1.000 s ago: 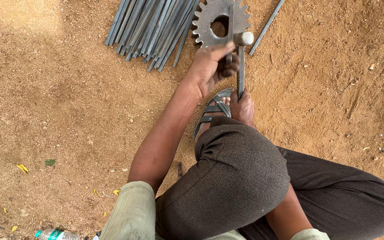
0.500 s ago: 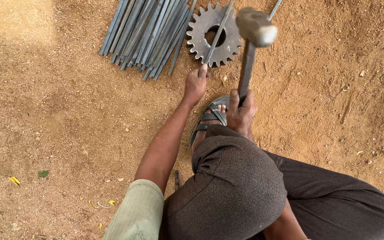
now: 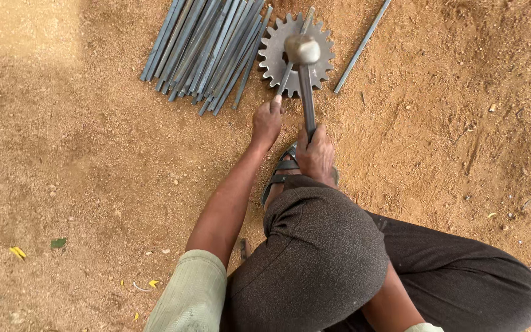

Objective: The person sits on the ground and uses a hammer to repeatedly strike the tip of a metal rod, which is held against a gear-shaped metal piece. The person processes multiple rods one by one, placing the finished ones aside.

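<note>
Two hands at work over a toothed gear in the upper middle of the frame.

Your right hand [image 3: 316,154] is clamped around the hammer [image 3: 305,80] handle, whose long axis runs nearly straight up the frame, head uppermost over the gear [image 3: 268,55]. Your left hand [image 3: 267,122] pinches the near end of a thin rod [image 3: 291,64], which slants up and rightward across the gear. A bundle of rods [image 3: 201,46] lies to the upper left.

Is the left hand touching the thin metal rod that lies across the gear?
Touching. The head view shows the left hand with its fingertips on the near end of the rod lying across the gear.
</note>
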